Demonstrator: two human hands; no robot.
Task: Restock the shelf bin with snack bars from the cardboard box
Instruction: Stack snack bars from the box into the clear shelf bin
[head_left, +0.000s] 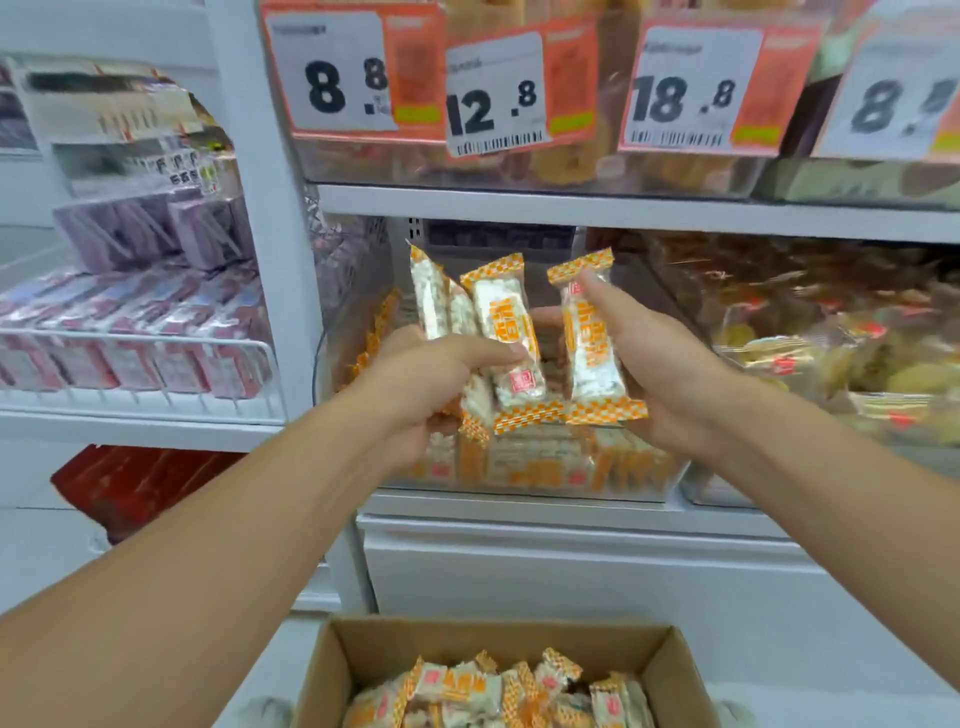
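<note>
My left hand (423, 387) grips a fan of several white-and-orange snack bars (483, 322), held upright above the clear shelf bin (670, 475). My right hand (660, 364) holds one snack bar (592, 353) upright beside them, thumb on its front. More of the same bars lie packed in the bin below both hands. The open cardboard box (332, 670) sits at the bottom centre, with several loose snack bars (498, 696) inside.
Neighbouring clear bins hold other wrapped snacks (831, 332) to the right. Price tags (493, 93) hang from the upper shelf. A wire-fronted shelf (140, 338) with purple and pink packs stands on the left. A white shelf post (270, 208) separates the two sections.
</note>
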